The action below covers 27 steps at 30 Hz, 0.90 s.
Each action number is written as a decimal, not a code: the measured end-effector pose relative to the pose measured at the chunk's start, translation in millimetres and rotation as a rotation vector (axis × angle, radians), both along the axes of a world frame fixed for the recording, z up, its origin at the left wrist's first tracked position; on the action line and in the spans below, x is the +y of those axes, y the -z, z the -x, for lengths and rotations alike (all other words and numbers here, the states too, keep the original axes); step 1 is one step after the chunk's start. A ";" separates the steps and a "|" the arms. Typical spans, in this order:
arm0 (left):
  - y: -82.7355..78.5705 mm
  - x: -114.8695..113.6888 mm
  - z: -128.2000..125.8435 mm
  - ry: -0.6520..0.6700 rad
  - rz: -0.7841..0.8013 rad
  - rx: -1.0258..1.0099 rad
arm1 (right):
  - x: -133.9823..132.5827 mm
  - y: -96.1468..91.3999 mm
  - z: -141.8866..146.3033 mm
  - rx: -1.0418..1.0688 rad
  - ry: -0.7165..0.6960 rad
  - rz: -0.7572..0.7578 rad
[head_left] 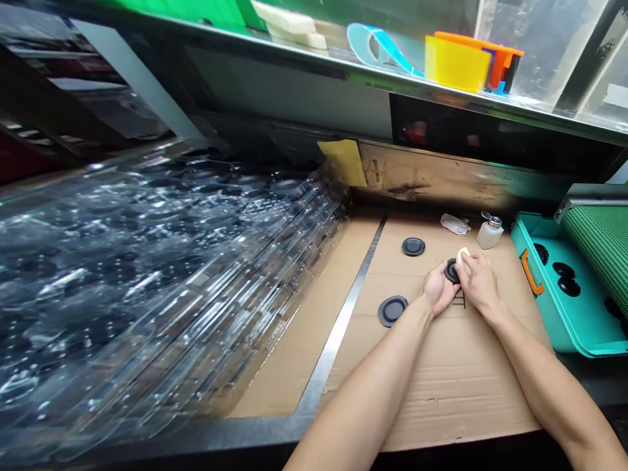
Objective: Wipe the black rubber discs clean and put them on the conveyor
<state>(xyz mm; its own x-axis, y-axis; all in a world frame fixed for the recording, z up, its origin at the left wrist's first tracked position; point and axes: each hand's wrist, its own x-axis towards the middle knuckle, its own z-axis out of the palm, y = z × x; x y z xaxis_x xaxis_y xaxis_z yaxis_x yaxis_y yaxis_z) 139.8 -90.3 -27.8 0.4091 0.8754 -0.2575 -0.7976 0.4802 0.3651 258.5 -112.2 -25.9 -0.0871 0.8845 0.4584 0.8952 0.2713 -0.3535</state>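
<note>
My left hand (pixel 438 288) has its fingers curled round a black round disc (pixel 451 271), held just above the cardboard sheet. Pinched in my right hand (pixel 479 280) is a small white pad (pixel 462 255), pressed against or very close to the disc's edge. Two more dark round parts lie on the cardboard (pixel 432 379): a smaller ringed disc (pixel 413 246) beyond my left hand, and a larger flat disc (pixel 392 311) beside my left forearm. The disc's underside is hidden by my fingers.
Stacked clear plastic trays (pixel 196 281) fill the left side. A white dispenser bottle (pixel 489 232) and crumpled white tissue (pixel 454 224) sit at the back. At right, a teal bin (pixel 564 320) with black parts stands beside a green conveyor belt (pixel 603 229). A shelf holds a yellow container (pixel 456 63).
</note>
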 end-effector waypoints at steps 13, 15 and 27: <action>-1.9 -3.2 -2.5 0.045 0.030 0.114 | -8.3 -12.6 0.2 -0.071 -0.011 0.034; -0.4 -2.6 -3.8 0.034 0.035 0.143 | -10.9 -13.0 1.5 -0.079 0.019 0.032; 1.6 -2.4 -1.3 0.004 0.008 0.072 | -18.9 -7.6 14.3 -0.092 -0.040 0.070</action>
